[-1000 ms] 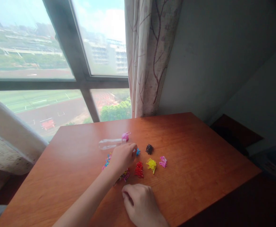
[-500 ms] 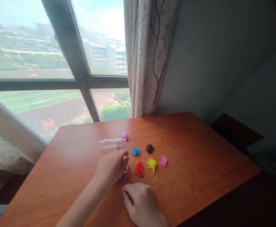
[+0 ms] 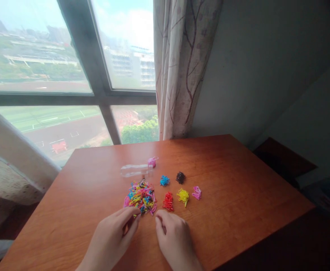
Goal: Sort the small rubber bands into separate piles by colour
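Observation:
A mixed heap of small coloured rubber bands (image 3: 141, 196) lies on the brown wooden table (image 3: 238, 195). To its right sit small sorted clumps: blue (image 3: 164, 181), black (image 3: 180, 177), red (image 3: 168, 201), yellow (image 3: 183, 196) and pink (image 3: 196, 192). My left hand (image 3: 112, 237) rests near the heap's front edge, its fingers pinched together at a few bands. My right hand (image 3: 173, 237) lies just in front of the red clump, fingers curled in a pinch; what they hold is hidden.
A clear plastic bottle (image 3: 133, 170) lies on its side behind the heap, its pink cap (image 3: 152, 162) beside the neck. A patterned curtain (image 3: 181, 67) hangs behind the table by a large window. A dark lower surface stands at the right.
My left hand has drawn back from the blue clump toward me, uncovering the mixed heap. My right hand has shifted slightly forward. The view has tilted a little.

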{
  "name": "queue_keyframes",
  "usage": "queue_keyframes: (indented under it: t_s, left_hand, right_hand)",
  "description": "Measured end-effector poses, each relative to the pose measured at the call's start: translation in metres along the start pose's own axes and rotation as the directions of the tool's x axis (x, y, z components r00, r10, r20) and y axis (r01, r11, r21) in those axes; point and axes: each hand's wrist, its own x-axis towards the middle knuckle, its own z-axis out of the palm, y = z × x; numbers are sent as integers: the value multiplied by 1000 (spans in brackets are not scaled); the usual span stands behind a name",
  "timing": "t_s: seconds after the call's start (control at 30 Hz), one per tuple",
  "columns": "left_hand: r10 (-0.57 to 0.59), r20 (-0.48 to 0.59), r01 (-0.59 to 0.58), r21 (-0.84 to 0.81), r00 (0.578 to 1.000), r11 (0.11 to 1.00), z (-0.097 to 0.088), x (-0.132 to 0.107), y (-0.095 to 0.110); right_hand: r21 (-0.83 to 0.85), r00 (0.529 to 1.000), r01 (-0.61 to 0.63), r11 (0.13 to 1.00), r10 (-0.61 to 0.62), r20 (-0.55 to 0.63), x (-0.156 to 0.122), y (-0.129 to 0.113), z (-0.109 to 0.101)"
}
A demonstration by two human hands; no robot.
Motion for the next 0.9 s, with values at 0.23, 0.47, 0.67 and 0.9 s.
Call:
queue_keyframes:
  t_s: [0.23,0.47,0.67,0.9]
  left_hand:
    - [25,-80,-35,-117,996,993,15,-11,-4]
    - [21,-37,-24,-97,999,995,18,-11,-6]
    - [7,-16,-9,-92,1000,996,19,-10,-5]
    - [-1,-5,0,-95,1000,995,17,-9,-1]
  right_hand:
    - [-147,998,-45,988,49,28,4,-3,2]
    - [-297,987,-64,953,105,125,14,-8,2]
    - [-231,987,-69,971,100,124,12,-6,0]
    - [-216,995,-28,976,47,83,11,-7,0]
